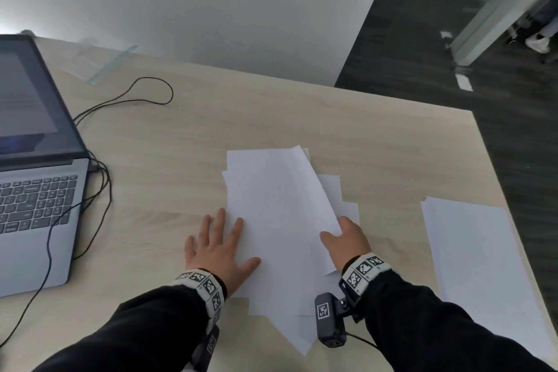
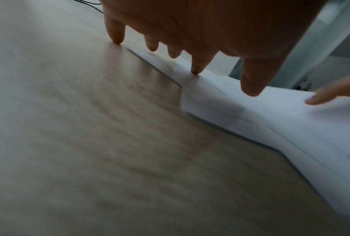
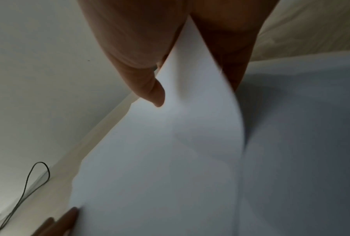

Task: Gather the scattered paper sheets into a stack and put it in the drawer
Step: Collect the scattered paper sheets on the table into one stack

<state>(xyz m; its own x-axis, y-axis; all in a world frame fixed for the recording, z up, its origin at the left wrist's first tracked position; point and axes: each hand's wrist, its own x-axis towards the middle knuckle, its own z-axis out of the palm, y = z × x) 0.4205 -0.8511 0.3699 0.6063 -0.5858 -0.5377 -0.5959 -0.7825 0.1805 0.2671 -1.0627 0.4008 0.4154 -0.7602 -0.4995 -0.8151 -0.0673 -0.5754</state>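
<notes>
A loose pile of white paper sheets (image 1: 271, 220) lies fanned out at the middle of the wooden desk (image 1: 169, 160). My left hand (image 1: 220, 248) lies flat with spread fingers on the pile's left edge, partly on the desk; the left wrist view shows its fingertips (image 2: 196, 71) touching paper (image 2: 250, 115). My right hand (image 1: 344, 238) pinches the right edge of the top sheet (image 3: 180, 127) between thumb (image 3: 153, 94) and fingers and lifts it in a curl. A second, neat stack of sheets (image 1: 477, 269) lies at the desk's right edge. No drawer is in view.
An open laptop (image 1: 36, 178) stands at the left with black cables (image 1: 99, 190) trailing over the desk. A clear plastic sleeve (image 1: 102, 60) lies at the back left. The desk's right edge (image 1: 495, 166) drops to dark floor.
</notes>
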